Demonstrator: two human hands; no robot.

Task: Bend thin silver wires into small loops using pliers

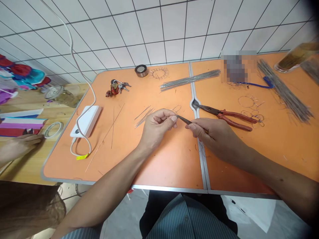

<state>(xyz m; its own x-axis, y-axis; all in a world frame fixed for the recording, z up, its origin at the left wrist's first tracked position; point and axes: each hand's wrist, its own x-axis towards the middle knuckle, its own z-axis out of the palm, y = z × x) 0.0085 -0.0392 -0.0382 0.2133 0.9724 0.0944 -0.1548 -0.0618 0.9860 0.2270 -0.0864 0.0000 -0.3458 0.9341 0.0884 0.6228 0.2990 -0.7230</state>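
My left hand [159, 126] is closed, thumb and index finger pinching a thin wire; a fine wire loop [177, 108] shows just above the fingertips. In my right hand [211, 136] is a slim dark tool [184, 119] that looks like tweezers, its tip touching or nearly touching the wire at the left fingertips. Most of that tool is hidden by the fingers. Red-handled long-nose pliers [221, 113] lie just beyond my right hand. Several short wire pieces [144, 116] rest beside my left hand.
Behind lie a wire bundle [189, 80], a tape roll [141, 70] and keys [118, 87]. A white power bank [86, 121] with a cable sits left; a thicker wire bundle [285, 91] and a jar [297, 57] right. Another person's hand [21, 146] works on the wooden table.
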